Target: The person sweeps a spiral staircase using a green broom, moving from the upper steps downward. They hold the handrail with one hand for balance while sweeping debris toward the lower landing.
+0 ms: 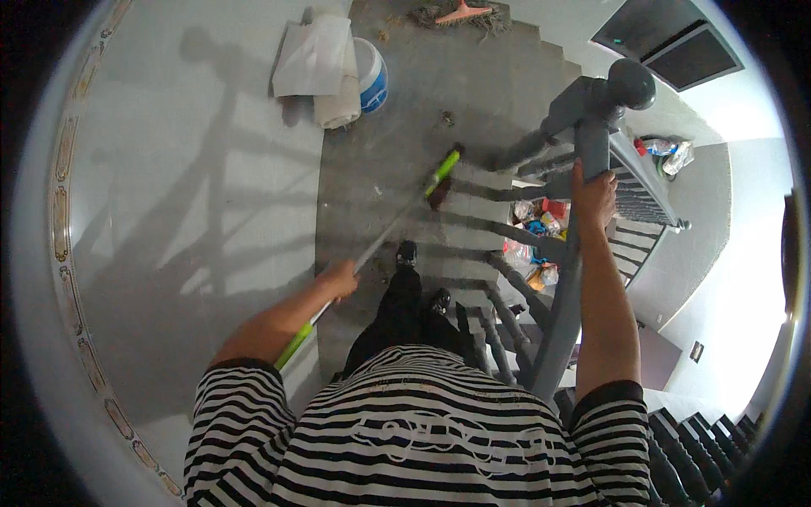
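My left hand (pixel 341 282) is closed around the pale handle of a broom (pixel 386 236), whose lime-green grip end passes beside my left forearm. The broom's green head (pixel 443 172), with dark bristles, is low over the grey stair steps (pixel 361 190), ahead of my shoes; whether the bristles touch is blurred. My right hand (pixel 594 193) grips the grey handrail (pixel 561 323) just below the newel post (pixel 592 146), which is topped by a round ball (pixel 632 84). My thumb lies on the near side of the rail.
A white-and-blue bucket (pixel 374 76) and a rolled sheet (pixel 336 104) stand against the left wall. Farther ahead lies an orange broom head (pixel 462 12) on grey debris (pixel 431 16). Turned balusters (pixel 469 218) border the right side. Through them shows a pile of bags (pixel 538 234) below.
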`<control>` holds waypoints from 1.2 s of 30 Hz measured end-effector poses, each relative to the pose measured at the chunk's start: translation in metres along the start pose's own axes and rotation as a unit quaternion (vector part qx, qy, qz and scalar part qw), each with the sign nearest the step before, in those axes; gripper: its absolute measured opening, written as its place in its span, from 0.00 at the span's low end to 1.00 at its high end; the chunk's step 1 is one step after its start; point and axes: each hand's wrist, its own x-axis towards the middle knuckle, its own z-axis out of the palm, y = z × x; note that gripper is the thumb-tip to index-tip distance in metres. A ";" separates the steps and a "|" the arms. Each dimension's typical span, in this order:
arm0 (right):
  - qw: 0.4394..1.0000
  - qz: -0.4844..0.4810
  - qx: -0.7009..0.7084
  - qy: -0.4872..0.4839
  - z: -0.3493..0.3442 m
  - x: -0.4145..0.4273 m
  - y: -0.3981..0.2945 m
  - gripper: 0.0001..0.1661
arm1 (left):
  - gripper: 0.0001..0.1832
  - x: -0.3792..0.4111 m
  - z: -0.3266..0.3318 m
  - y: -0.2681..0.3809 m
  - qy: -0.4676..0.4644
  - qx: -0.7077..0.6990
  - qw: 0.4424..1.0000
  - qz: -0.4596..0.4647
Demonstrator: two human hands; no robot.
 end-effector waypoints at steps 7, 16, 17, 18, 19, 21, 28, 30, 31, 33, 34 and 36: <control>1.000 -0.007 0.008 0.008 0.009 0.007 0.013 0.50 | 0.17 -0.053 0.004 0.035 0.052 -0.036 0.998 0.027; 1.000 0.004 0.015 0.008 0.013 0.008 0.010 0.56 | 0.18 -0.133 0.129 -0.038 -0.128 -0.076 0.989 0.017; 1.000 0.007 0.019 -0.001 0.012 0.008 0.012 0.57 | 0.19 -0.127 0.137 -0.047 -0.139 -0.051 0.989 0.024; 1.000 0.002 0.028 -0.011 0.011 0.007 0.008 0.57 | 0.19 -0.104 0.164 -0.094 -0.080 0.017 0.996 0.041; 0.999 0.005 0.030 -0.018 0.012 0.008 0.009 0.58 | 0.15 -0.095 0.161 -0.091 -0.028 0.030 0.998 0.055; 1.000 0.012 0.016 -0.020 0.016 0.011 0.012 0.59 | 0.12 -0.083 0.137 -0.066 0.056 0.035 0.998 0.012; 0.999 0.011 0.000 -0.034 0.018 0.013 0.010 0.60 | 0.18 -0.095 0.079 -0.018 0.084 -0.045 0.995 0.016; 0.999 0.016 0.002 -0.028 0.021 0.016 0.016 0.61 | 0.24 -0.122 0.101 -0.035 0.137 -0.019 0.990 -0.015; 0.999 0.013 0.008 -0.031 0.025 0.014 0.008 0.62 | 0.27 -0.145 0.113 -0.051 0.133 -0.023 0.991 0.004; 0.998 0.002 0.003 -0.061 0.028 0.021 0.009 0.63 | 0.28 -0.191 0.138 -0.089 0.126 -0.009 0.992 0.026; 0.997 0.002 0.001 -0.078 0.031 0.024 0.007 0.62 | 0.27 -0.210 0.156 -0.105 0.120 0.002 0.993 0.019; 0.992 -0.046 0.057 -0.107 0.047 0.057 0.041 0.62 | 0.26 -0.253 0.149 -0.104 0.008 0.049 0.997 -0.054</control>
